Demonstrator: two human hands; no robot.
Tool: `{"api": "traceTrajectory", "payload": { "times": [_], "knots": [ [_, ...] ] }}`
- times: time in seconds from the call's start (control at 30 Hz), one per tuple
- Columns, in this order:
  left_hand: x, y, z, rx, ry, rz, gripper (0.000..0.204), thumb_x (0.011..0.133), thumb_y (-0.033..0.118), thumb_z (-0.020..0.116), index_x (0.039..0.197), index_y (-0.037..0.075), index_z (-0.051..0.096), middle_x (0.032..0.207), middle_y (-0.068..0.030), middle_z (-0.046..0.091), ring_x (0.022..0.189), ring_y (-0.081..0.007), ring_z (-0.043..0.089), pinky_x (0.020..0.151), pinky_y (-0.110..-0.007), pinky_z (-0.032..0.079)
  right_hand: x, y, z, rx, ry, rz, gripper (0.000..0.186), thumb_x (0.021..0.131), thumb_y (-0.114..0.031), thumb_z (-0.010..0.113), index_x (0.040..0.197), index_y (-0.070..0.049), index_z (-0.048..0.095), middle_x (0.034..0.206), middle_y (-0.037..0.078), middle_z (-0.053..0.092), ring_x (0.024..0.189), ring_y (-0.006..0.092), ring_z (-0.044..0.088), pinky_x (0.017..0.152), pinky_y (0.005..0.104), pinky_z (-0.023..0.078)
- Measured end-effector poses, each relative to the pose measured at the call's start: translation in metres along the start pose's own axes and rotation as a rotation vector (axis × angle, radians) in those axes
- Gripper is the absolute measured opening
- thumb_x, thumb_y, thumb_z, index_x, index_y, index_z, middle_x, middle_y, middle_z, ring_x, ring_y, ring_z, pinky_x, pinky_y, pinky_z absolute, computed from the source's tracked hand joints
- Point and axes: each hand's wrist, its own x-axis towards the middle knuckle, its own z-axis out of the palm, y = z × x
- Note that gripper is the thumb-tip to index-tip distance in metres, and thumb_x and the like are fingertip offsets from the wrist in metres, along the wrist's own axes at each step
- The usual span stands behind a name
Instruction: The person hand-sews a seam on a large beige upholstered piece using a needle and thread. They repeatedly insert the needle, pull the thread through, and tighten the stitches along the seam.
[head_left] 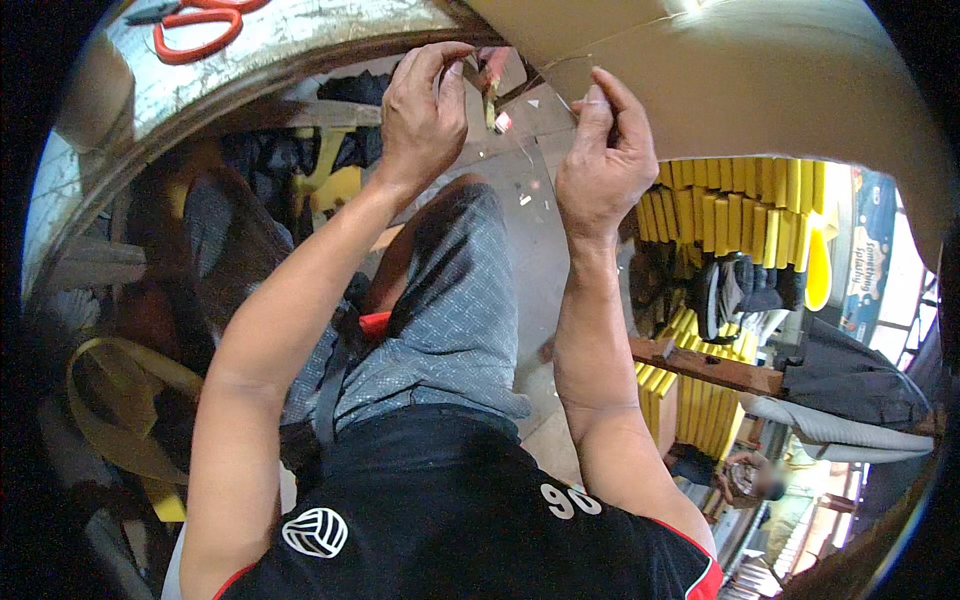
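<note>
My left hand (425, 112) is raised at the top middle, beside the dark table edge. Its thumb and index finger are pinched together, and what they hold, if anything, is too small to make out. To the right, my right hand (606, 160) is also closed in a pinch, near a large tan panel (740, 90). A fine thread (568, 64) shows by its fingertips and runs toward the left hand; its ends cannot be followed. Red-handled scissors (205, 35) lie on the worn tabletop (290, 28) at the upper left, away from both hands.
Below my hands are my knees in grey patterned trousers (450, 290) and a floor (530, 220) with small scraps. Stacks of yellow-edged pieces (740, 220) stand at the right, near a wooden bar (710, 368). Another person (745, 478) is farther off at the lower right.
</note>
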Motion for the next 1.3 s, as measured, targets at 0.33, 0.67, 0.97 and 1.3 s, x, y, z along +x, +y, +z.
{"api": "traceTrajectory", "payload": {
  "times": [0.33,0.67,0.97,1.3],
  "knots": [
    [0.013,0.044,0.038,-0.654,-0.263,-0.693,0.021,0.104,0.01,0.054,0.121,-0.001,0.053,0.091,-0.0098,0.07,0.065,-0.0185,0.069,0.053,-0.028,0.057,0.0,0.005,0.001,0.018,-0.016,-0.038,0.022,0.097,-0.006,0.063,0.117,-0.003,0.072,0.101,0.019,0.074,0.091,0.0337,0.073,0.079,0.0404,0.057],
    [0.028,0.047,0.035,0.23,-0.283,-0.131,0.017,0.091,0.014,0.065,0.102,0.001,0.068,0.087,-0.0217,0.073,0.084,-0.0407,0.072,0.071,-0.048,0.056,0.007,0.002,-0.005,-0.071,-0.043,-0.146,0.028,0.091,-0.006,0.065,0.118,-0.008,0.073,0.092,0.016,0.07,0.086,0.0365,0.07,0.077,0.0449,0.056],
    [0.008,-0.004,0.028,0.844,-0.71,0.038,0.025,0.085,0.015,0.066,0.108,0.004,0.068,0.094,-0.0218,0.073,0.089,-0.0424,0.071,0.074,-0.053,0.058,-0.008,0.011,-0.02,0.4,-0.213,0.384,0.034,0.098,-0.015,0.069,0.129,-0.001,0.066,0.09,0.004,0.071,0.069,0.0105,0.063,0.057,0.0265,0.05],
    [-0.103,-0.034,-0.243,1.228,-0.646,-0.31,0.018,0.087,0.024,0.066,0.095,0.008,0.066,0.086,-0.02,0.071,0.082,-0.0431,0.07,0.07,-0.053,0.054,-0.056,-0.021,-0.116,1.0,-0.38,0.71,0.04,0.099,-0.014,0.07,0.135,0.001,0.062,0.09,0.003,0.069,0.072,0.0064,0.06,0.058,0.0219,0.048]
  ]
}}
